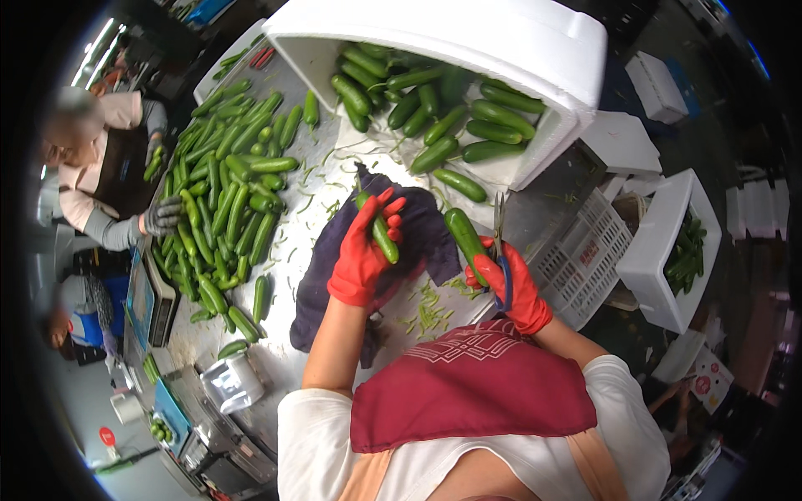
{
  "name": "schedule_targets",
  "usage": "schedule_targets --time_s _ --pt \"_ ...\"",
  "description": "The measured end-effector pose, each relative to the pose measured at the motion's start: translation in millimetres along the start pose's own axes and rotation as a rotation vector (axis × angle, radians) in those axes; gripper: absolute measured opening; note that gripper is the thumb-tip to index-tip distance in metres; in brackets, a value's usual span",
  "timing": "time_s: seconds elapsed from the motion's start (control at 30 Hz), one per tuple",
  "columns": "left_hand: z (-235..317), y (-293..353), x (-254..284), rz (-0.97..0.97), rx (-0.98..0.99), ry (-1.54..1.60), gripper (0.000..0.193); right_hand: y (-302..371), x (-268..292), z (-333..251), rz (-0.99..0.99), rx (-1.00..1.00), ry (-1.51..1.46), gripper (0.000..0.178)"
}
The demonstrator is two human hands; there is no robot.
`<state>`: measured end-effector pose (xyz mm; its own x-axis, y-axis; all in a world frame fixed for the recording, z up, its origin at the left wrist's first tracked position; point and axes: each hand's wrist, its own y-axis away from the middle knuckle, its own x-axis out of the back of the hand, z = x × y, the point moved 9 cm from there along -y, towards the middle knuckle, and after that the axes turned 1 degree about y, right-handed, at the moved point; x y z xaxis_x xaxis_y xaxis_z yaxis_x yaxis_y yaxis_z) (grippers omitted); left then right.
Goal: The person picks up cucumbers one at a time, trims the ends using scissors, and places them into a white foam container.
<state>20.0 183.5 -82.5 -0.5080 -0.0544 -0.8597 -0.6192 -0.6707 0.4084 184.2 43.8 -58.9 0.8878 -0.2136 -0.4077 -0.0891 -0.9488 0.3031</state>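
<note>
My left hand, in a red glove, is closed around a small green cucumber held above a dark cloth. In my right hand, gloved the same way, are dark-handled scissors with the blades pointing away from me. A second, thicker cucumber is pinched by that hand's thumb and fingers, left of the blades. Cut green stem bits lie on the metal table between my arms. Beyond my hands, a white foam box lies on its side, with many cucumbers inside.
A large heap of cucumbers covers the table's left side. Beyond it a co-worker's gloved hand touches the heap. To my right stand a white plastic crate and another foam box with green vegetables. A scale sits at left.
</note>
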Motion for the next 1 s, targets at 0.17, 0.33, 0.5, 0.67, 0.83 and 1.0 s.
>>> schedule_targets --time_s 0.17,0.33,0.5,0.67,0.83,1.0 --pt "12.6 -5.8 9.3 -0.023 -0.024 0.078 0.029 37.5 63.1 -15.3 0.182 0.076 -0.14 0.038" --pt "16.8 -2.8 13.9 -0.05 0.02 0.132 0.031 80.3 208.0 -96.2 0.663 0.339 0.205 0.036" --pt "19.1 -4.0 11.3 0.095 -0.036 0.062 0.028 147.1 406.5 -111.6 1.055 0.562 -0.068 0.026" --pt "57.8 -14.4 21.4 0.204 -0.165 -0.139 0.022 133.9 366.2 -78.6 0.977 0.517 0.065 0.031" --pt "130.2 -22.1 -23.1 0.284 -0.474 -0.787 0.028 55.1 141.6 -36.2 0.455 0.158 0.228 0.022" --pt "178.1 -82.8 -52.7 0.327 -0.869 -1.178 0.031 39.7 56.1 8.7 0.193 -0.107 0.129 0.026"
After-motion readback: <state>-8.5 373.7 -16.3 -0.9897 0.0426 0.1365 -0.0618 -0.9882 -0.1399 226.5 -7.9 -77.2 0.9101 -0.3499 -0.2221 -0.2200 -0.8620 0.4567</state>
